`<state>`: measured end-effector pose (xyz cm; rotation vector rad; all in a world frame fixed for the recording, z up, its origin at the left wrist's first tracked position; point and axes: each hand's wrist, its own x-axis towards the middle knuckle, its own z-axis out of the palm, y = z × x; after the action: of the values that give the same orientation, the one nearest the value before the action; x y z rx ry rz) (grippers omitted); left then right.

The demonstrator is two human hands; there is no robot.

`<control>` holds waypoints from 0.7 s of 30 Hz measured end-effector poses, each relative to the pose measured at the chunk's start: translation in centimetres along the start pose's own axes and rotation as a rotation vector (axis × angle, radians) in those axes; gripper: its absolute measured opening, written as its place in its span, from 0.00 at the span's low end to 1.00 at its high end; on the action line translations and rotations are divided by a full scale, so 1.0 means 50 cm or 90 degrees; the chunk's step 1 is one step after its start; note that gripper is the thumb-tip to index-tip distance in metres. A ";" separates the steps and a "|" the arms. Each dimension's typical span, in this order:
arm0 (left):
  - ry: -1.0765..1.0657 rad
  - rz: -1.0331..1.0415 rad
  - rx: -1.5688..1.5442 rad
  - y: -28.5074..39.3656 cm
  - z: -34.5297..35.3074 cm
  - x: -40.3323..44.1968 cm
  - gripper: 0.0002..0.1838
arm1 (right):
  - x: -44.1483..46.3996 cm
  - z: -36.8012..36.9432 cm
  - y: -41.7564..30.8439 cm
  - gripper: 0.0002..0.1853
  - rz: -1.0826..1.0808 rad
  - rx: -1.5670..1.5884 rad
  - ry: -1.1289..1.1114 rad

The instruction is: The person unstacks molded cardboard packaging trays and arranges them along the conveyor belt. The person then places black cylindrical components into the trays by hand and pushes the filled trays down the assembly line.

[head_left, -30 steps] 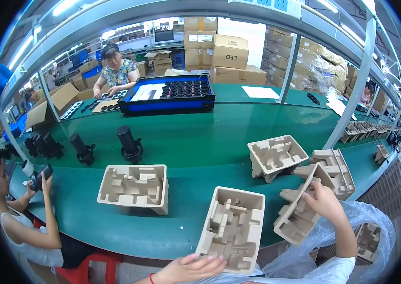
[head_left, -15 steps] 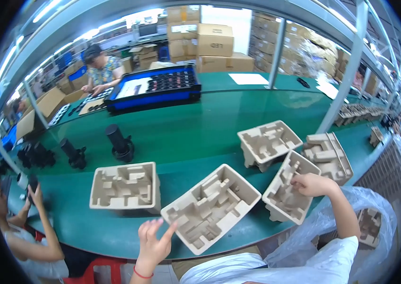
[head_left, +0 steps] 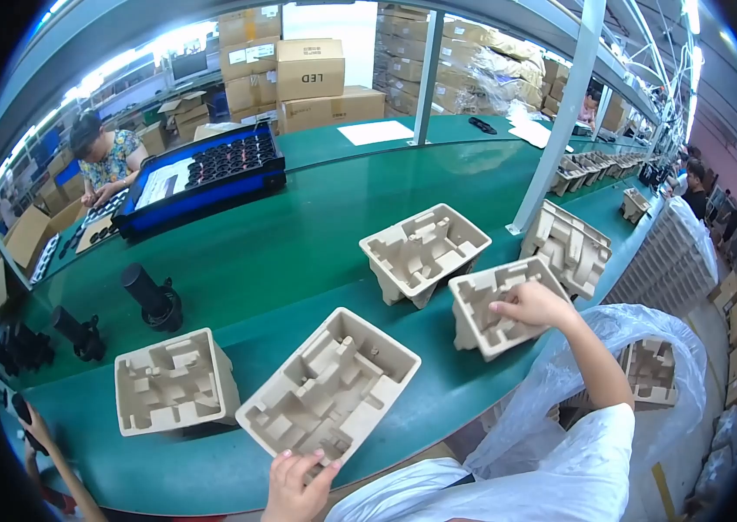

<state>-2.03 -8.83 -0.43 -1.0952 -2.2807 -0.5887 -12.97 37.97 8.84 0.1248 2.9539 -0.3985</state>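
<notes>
A large moulded pulp tray [head_left: 277, 431] with shaped hollows lies at an angle on the green bench before me. My left hand [head_left: 297, 487] has its fingers hooked over the near rim of this tray. My right hand [head_left: 536, 306] reaches into another pulp tray [head_left: 471, 322], fingers closed on its inner ridges; the fingertips are partly hidden. Behind that one stands a pulp tray [head_left: 377, 252], and further right another pulp tray [head_left: 590, 252] is tipped on its side. One more pulp tray [head_left: 222, 378] sits to the left.
Black cylindrical parts [head_left: 151, 297] stand on the bench [head_left: 316, 217] at left. A blue crate [head_left: 203, 204] of dark parts is across the bench, near a seated person. Metal posts [head_left: 560, 113] rise from it. Clear plastic [head_left: 690, 348] covers stacked trays at right. Another person's arm [head_left: 64, 470] shows at lower left.
My left hand has moved from beside the large tray onto its near rim. The tray under my right hand has turned and shifted against its neighbours. The whole view has swung right.
</notes>
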 end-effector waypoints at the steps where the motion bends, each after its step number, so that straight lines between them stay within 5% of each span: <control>1: -0.012 -0.029 -0.051 -0.012 -0.002 -0.008 0.20 | -0.011 0.007 -0.006 0.30 -0.006 0.066 -0.035; 3: -0.036 -0.090 -0.153 -0.036 -0.013 -0.021 0.12 | -0.043 0.006 -0.052 0.29 -0.031 0.136 -0.114; 6: 0.009 -0.156 -0.228 -0.075 -0.027 -0.018 0.13 | -0.070 0.002 -0.092 0.27 -0.057 0.159 -0.153; 12: 0.001 -0.166 -0.159 -0.070 -0.077 -0.017 0.11 | -0.077 -0.020 -0.128 0.19 -0.161 0.093 -0.027; 15: 0.107 -0.219 -0.125 -0.070 -0.120 -0.034 0.10 | -0.085 -0.063 -0.187 0.18 -0.138 0.099 0.002; 21: 0.361 -0.375 0.124 -0.193 -0.237 -0.062 0.07 | -0.021 -0.086 -0.339 0.19 -0.482 -0.088 0.048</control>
<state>-4.86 -23.11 5.18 -0.1072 -2.0609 -0.7599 -14.30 22.76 17.47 -1.0314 2.9758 -0.2679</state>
